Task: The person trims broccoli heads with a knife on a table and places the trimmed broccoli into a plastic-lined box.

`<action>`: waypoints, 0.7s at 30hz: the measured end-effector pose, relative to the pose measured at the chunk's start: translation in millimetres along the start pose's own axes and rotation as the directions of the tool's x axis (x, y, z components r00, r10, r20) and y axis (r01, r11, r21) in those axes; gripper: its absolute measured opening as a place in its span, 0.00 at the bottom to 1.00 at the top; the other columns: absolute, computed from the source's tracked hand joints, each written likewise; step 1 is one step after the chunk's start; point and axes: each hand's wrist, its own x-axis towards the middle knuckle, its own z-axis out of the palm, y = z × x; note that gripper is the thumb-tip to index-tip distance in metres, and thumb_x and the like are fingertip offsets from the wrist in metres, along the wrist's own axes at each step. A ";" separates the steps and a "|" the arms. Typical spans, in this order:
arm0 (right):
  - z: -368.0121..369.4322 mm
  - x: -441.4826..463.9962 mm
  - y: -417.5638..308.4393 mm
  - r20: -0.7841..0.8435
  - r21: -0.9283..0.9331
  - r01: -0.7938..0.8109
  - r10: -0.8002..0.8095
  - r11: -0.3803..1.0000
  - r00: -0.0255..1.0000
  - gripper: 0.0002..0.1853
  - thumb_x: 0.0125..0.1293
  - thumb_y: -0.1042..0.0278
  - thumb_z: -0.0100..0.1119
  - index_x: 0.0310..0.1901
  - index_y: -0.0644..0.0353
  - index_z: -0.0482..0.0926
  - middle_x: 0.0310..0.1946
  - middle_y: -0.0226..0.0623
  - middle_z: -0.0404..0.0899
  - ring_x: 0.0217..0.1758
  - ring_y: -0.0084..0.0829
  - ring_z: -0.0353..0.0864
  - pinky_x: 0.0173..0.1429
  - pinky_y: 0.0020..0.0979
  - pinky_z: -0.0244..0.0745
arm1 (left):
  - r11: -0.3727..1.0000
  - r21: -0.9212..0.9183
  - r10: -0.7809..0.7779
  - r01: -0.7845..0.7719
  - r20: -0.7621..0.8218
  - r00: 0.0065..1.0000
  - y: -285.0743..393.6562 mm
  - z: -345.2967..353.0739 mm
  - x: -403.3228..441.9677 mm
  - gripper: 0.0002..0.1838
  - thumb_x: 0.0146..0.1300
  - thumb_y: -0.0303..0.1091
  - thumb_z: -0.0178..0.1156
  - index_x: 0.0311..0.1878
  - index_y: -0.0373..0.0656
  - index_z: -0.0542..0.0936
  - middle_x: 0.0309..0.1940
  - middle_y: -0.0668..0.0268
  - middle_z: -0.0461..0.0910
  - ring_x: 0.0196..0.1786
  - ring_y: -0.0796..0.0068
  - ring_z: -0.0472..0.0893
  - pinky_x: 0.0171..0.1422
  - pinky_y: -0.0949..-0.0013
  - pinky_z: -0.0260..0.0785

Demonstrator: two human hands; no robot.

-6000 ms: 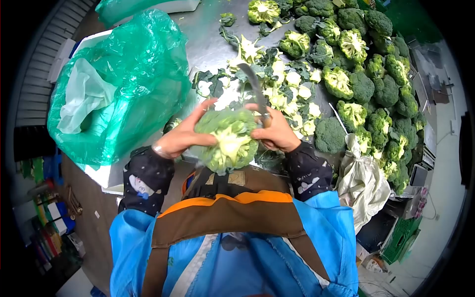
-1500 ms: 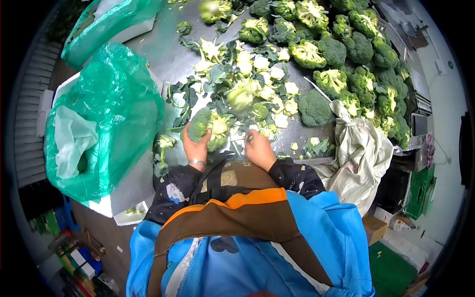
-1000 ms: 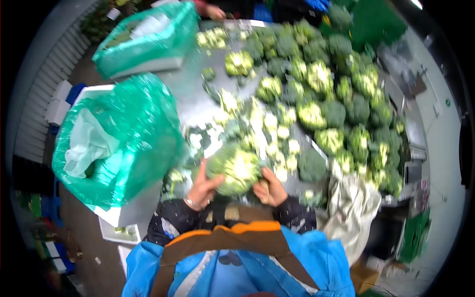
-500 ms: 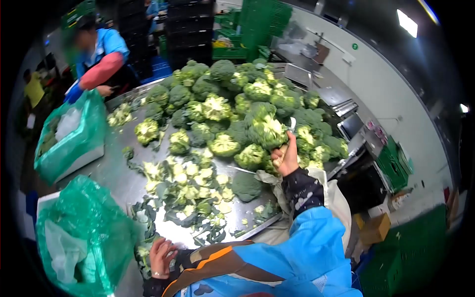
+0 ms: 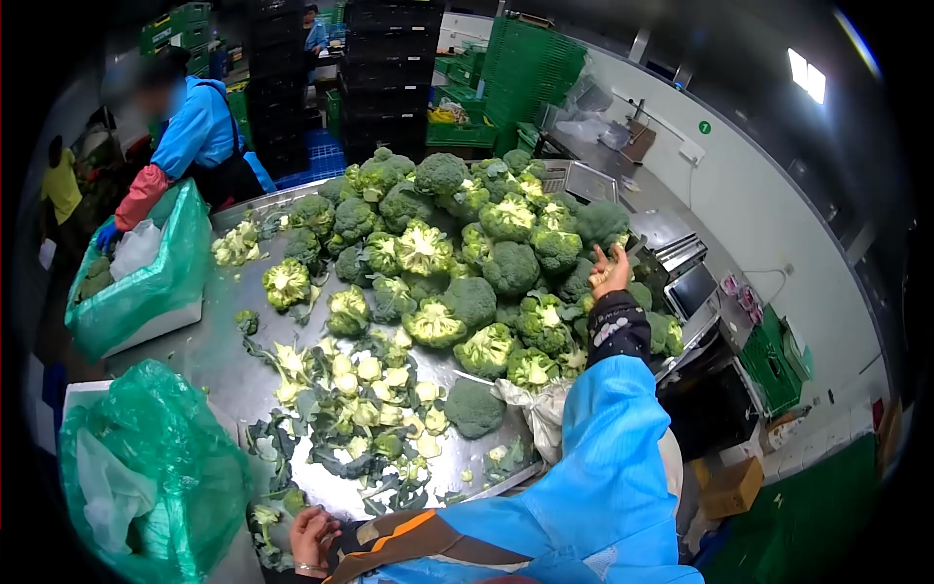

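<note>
My right hand [image 5: 611,273] is at the right side of a big heap of broccoli [image 5: 425,248]. Its fingers are bent around what looks like a knife [image 5: 636,245], whose grey blade sticks up beside them. Just above the fingertips is a dark green broccoli head [image 5: 601,223]; whether they touch it I cannot tell. My left hand [image 5: 313,538] hangs low by the near table edge, fingers loosely curled and a little apart, with nothing seen in it. Close to it lie broccoli leaves [image 5: 268,526]. Cut stem pieces [image 5: 370,389] are strewn over the metal table [image 5: 219,331].
Two boxes lined with green plastic bags [image 5: 156,457] [image 5: 185,258] stand along the left side. A co-worker [image 5: 195,127] reaches into the far one. Behind the table rise black crates [image 5: 389,78] and green crates [image 5: 530,83]. A pale cloth bag [image 5: 545,414] hangs at the near edge.
My right hand has moved right and away from me; the broccoli head it held is no longer in its grip. The left fingers look more curled. The co-worker's arm has swung down into the box.
</note>
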 end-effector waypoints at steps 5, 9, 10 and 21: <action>-49.9 6.1 3.7 -0.266 -0.260 0.094 -0.165 0.961 0.950 0.15 0.62 0.64 0.55 0.48 0.53 0.65 0.42 0.43 0.80 0.18 0.27 0.59 0.22 0.33 0.59 | 1.000 0.004 0.030 -0.030 -0.041 0.999 -14.7 -5.9 3.0 0.15 0.61 0.28 0.60 0.51 0.45 0.73 0.40 0.60 0.80 0.38 0.60 0.83 0.39 0.60 0.79; -59.8 -3.1 -2.3 -0.306 -0.219 0.187 -0.250 0.958 0.919 0.10 0.62 0.68 0.53 0.44 0.58 0.68 0.38 0.43 0.79 0.17 0.28 0.62 0.22 0.35 0.63 | 1.000 -0.002 -0.020 0.020 -0.018 1.000 -21.4 -12.8 6.4 0.13 0.61 0.28 0.59 0.50 0.45 0.73 0.39 0.60 0.81 0.37 0.61 0.83 0.38 0.61 0.79; -60.3 0.3 0.7 -0.268 -0.238 0.217 -0.279 0.947 0.922 0.10 0.62 0.68 0.54 0.43 0.58 0.69 0.37 0.43 0.80 0.17 0.28 0.63 0.21 0.35 0.64 | 1.000 0.022 -0.007 0.009 -0.086 0.996 -11.7 8.6 -7.1 0.13 0.61 0.27 0.59 0.49 0.43 0.73 0.37 0.61 0.80 0.38 0.62 0.83 0.38 0.63 0.79; 65.3 -104.8 96.0 0.365 -0.565 0.136 0.099 0.814 0.926 0.07 0.63 0.69 0.55 0.43 0.51 0.72 0.25 0.28 0.74 0.11 0.15 0.57 0.12 0.20 0.46 | 0.842 0.415 0.112 -0.345 0.491 0.864 104.5 35.6 -77.9 0.26 0.60 0.31 0.64 0.61 0.39 0.69 0.51 0.61 0.74 0.51 0.72 0.78 0.54 0.68 0.73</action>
